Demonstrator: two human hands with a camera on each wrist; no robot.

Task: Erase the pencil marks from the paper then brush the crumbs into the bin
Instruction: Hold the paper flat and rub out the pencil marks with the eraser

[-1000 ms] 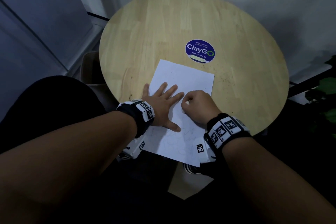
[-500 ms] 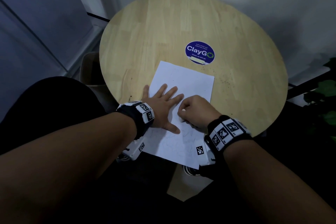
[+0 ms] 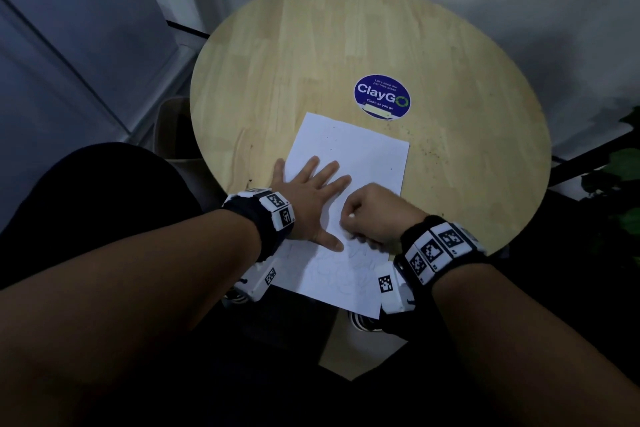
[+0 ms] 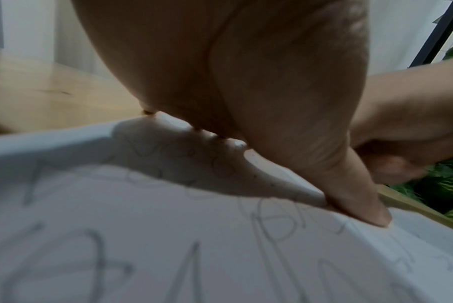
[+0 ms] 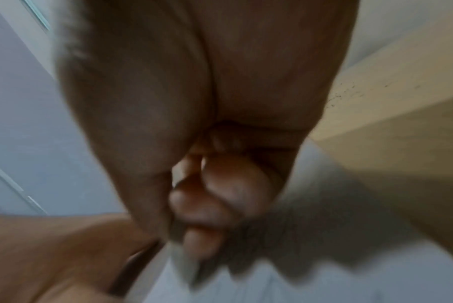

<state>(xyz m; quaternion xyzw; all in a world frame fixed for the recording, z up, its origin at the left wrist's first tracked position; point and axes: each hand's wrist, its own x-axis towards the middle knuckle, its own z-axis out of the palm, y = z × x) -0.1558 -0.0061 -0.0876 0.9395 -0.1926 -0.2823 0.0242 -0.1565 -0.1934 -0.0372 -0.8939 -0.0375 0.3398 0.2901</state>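
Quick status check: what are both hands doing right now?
Left hand flat, pinning paper. Right hand gripping eraser, rubbing. Pencil marks remain. Nothing in the way.

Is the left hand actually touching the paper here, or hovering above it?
Touching. The left wrist view shows the left hand with its thumb tip pressed onto the paper, no gap beneath; the head view shows its fingers spread flat on the sheet.

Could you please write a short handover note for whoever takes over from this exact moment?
Left hand: flat, fingers spread, pressing the paper on the round table.
Right hand: fingers curled round a small white eraser, on the sheet's middle.
Done: far half looks mostly clean.
Left: pencil marks on the near half; crumbs lie right of the paper; a possible bin sits beyond the table's left edge.
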